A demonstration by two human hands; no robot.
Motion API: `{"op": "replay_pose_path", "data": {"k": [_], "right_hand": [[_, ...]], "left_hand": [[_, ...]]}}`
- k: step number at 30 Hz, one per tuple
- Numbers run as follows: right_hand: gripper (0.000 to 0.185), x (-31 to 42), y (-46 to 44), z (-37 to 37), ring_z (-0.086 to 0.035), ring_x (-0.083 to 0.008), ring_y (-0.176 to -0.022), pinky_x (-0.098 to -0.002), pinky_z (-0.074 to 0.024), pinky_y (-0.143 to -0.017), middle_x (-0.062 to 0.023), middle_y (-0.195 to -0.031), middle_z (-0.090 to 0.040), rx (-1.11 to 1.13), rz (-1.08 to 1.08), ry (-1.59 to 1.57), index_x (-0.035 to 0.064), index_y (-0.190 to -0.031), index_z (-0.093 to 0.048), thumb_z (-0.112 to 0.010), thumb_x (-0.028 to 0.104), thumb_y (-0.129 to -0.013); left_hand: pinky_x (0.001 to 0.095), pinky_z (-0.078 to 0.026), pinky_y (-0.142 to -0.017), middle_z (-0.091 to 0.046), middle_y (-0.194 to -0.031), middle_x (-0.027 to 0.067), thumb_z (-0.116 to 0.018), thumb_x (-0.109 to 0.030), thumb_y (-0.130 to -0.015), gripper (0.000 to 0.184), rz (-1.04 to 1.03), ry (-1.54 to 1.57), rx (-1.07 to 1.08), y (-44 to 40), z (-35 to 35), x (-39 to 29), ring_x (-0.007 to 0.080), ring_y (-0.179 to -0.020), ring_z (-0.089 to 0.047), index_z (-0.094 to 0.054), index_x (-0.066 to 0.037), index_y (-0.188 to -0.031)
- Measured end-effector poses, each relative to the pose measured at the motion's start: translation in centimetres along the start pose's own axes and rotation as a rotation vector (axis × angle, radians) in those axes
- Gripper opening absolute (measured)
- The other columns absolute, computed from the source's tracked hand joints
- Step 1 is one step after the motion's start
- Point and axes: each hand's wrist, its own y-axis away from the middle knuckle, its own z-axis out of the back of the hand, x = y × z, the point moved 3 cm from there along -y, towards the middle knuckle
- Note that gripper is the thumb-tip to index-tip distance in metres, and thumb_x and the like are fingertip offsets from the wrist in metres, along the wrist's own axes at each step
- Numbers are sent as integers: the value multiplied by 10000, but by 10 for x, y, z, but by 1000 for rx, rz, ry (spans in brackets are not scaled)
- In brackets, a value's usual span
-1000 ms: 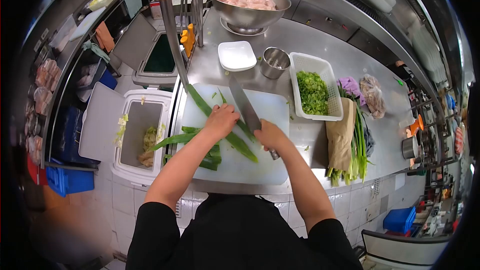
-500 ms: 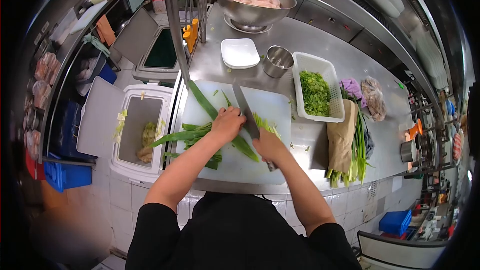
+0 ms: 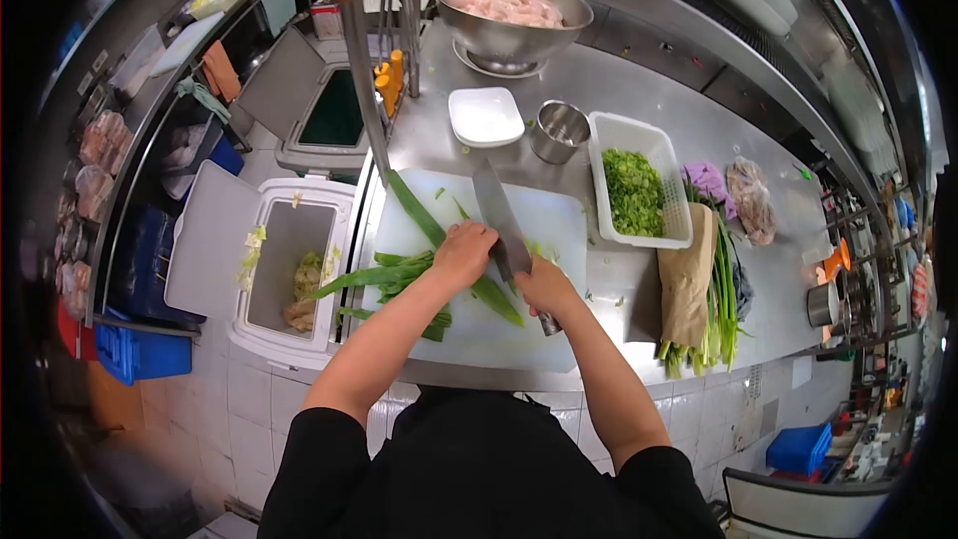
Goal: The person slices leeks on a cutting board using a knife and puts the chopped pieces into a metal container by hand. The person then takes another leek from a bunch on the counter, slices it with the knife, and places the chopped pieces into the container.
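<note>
On a white cutting board [image 3: 489, 351] lie long green scallion leaves [image 3: 417, 208], fanned out to the left and crossing the board. My left hand [image 3: 464, 254] is closed over them, its fingers curled and pressing the leaves down beside the blade. My right hand [image 3: 545, 286] grips the handle of a large kitchen knife [image 3: 497, 208]. Its broad blade points away from me, right up against my left fingertips. Some cut green bits [image 3: 540, 249] show just right of the blade, partly covered by it and my right hand.
Right of the board stands a white basket [image 3: 682, 223] of chopped greens, beside whole scallions [image 3: 720, 284] in brown paper [image 3: 686, 274]. Behind are white dishes [image 3: 486, 112], a metal pot [image 3: 561, 130] and a steel bowl [image 3: 529, 38] of pale meat. An open bin [image 3: 349, 202] stands left.
The knife blade has tilted, showing more of its flat side and covering most of the cut bits that lay right of it. My left hand keeps its place on the leaves. The whole view has shifted slightly.
</note>
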Motion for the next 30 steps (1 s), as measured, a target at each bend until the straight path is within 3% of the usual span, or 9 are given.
{"op": "replay_pose_path", "data": {"k": [3, 9, 14, 17, 19, 21, 23, 26, 30], "right_hand": [[460, -10, 0, -3, -621, -229, -453, -385, -529, -498, -117, -635, -612, -5, -3, -57, -90, -1296, -509, -562, 181, -927], [456, -24, 2, 1, -602, -209, -449, -364, -502, -461, -92, -630, -602, -47, -17, -152, -79, -1305, -513, -573, 182, -936], [445, -35, -1, 4, -607, -200, -463, -357, -507, -467, -99, -647, -614, 1, -4, -195, -76, -1274, -543, -605, 211, -939], [449, -35, 12, 14, -625, -205, -484, -357, -521, -488, -111, -672, -637, -62, -54, -58, -82, -1253, -559, -621, 238, -944], [490, -30, 22, 19, -666, -254, -533, -391, -551, -566, -157, -730, -679, -90, -57, 5, -72, -1306, -550, -613, 257, -947], [533, -31, 27, 21, -707, -303, -582, -426, -581, -645, -204, -788, -720, -121, -52, 66, -61, -1359, -541, -606, 275, -950], [515, -34, 32, 19, -730, -412, -774, -495, -575, -774, -271, -877, -729, -182, 27, 155, -55, -1325, -554, -596, 286, -942], [440, -28, 49, 18, -698, -483, -915, -552, -543, -843, -306, -910, -714, -152, 86, 233, -41, -1240, -577, -582, 269, -928], [330, -51, 39, 10, -693, -371, -604, -504, -554, -674, -236, -748, -692, -221, 279, 429, -50, -1107, -562, -561, 233, -939]], "left_hand": [[497, -467, -929, -660, -1012, 119, -670, -23, -793, 170, 17, 0, -42, -5, 14, 19, 327, -1069, -602, -672, -75, -955], [499, -466, -723, -608, -807, 161, -654, 39, -734, 133, 187, -76, -520, 56, 170, 123, 395, -834, -596, -578, -40, -810], [498, -499, -783, -651, -888, 156, -652, 12, -790, 129, 472, -233, -477, 126, 196, 232, 384, -899, -630, -629, -55, -898], [481, -528, -852, -703, -964, 145, -675, 5, -806, 201, 511, -338, -543, 132, 189, 217, 376, -981, -662, -697, -84, -985], [484, -521, -891, -725, -1033, 136, -703, -15, -793, 213, 294, -244, -548, 108, 172, 173, 370, -1030, -662, -709, -76, -998], [482, -503, -910, -734, -1090, 138, -721, -57, -792, 211, 272, -19, -206, 80, 140, 89, 359, -1043, -655, -719, -72, -1003], [481, -476, -888, -666, -983, 85, -758, -135, -823, 203, -155, -158, 73, 62, 102, 0, 320, -974, -643, -711, -117, -1020], [474, -455, -909, -614, -1031, 57, -764, -176, -839, 236, -236, -94, 190, 59, 61, -44, 291, -1064, -595, -711, -154, -1068], [460, -455, -961, -608, -1092, 52, -771, -183, -847, 243, -181, -129, 313, 41, 21, -42, 285, -1144, -558, -719, -172, -1084]]}}
